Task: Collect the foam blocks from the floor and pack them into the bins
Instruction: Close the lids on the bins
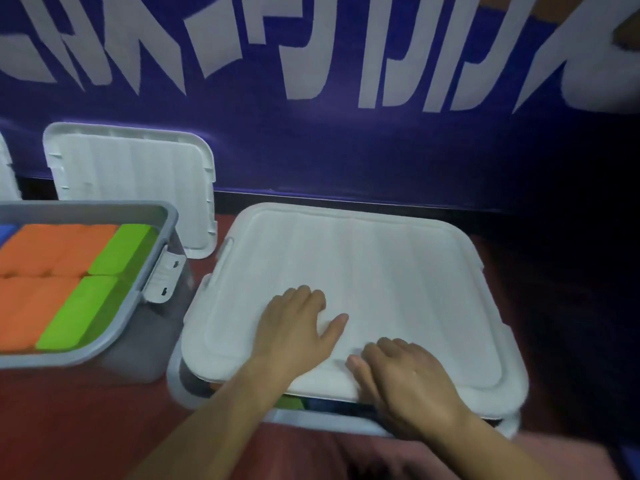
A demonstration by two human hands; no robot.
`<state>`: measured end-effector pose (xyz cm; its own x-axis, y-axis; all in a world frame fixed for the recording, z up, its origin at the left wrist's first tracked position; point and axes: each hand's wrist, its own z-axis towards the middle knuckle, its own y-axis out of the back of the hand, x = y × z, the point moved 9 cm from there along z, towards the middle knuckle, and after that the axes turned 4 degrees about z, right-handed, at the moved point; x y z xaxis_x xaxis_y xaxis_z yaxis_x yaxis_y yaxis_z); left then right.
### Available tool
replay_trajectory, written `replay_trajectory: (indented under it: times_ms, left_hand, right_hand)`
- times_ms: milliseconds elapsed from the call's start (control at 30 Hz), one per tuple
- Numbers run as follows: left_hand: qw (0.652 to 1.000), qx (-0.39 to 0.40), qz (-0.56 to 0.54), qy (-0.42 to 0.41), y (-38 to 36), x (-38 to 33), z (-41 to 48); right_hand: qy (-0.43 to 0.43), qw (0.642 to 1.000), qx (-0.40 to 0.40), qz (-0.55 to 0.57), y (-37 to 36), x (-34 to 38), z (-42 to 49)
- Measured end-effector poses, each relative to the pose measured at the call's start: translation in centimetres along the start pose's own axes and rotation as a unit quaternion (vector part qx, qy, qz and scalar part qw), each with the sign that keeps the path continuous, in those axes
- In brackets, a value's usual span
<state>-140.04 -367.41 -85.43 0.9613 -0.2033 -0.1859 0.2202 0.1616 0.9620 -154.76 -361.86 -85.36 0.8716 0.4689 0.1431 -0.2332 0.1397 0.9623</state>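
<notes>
A white ribbed lid (374, 271) lies on top of the right bin (311, 419), slightly raised at the near edge, where a strip of green foam (291, 402) shows in the gap. My left hand (294, 327) rests flat on the lid with fingers spread. My right hand (405, 379) presses flat on the lid near its front edge. To the left stands an open grey bin (152, 216) packed with orange foam blocks (45, 258) and green foam blocks (104, 275); a blue block (5, 232) shows at the left edge.
A second white lid (131, 181) leans upright against the purple wall banner (346, 150) behind the open bin. Part of another white lid (7, 174) shows at the far left. The floor (86, 427) is dark red.
</notes>
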Motion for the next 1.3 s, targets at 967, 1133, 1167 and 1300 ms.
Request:
replay_trajectory:
  times_ms: [967,1133,1167,1300]
  left_hand:
    - [0.981,0.162,0.099,-0.044,-7.5,-9.5,-0.2]
    - [0.98,0.167,0.106,-0.029,-7.6,-8.0,-0.5]
    - [0.98,0.167,0.102,-0.027,-7.6,-8.1,-0.4]
    - [0.981,0.167,0.092,-0.038,-7.6,-8.5,-0.5]
  right_hand:
    - [-0.479,0.826,0.068,0.287,-1.2,-20.9,-8.8]
    - [-0.52,0.798,0.037,0.303,-2.0,-21.1,-8.1]
    - [-0.528,0.792,0.03,0.304,-2.0,-21.1,-8.0]
    - [-0.545,0.782,0.023,0.303,-1.2,-21.4,-8.1]
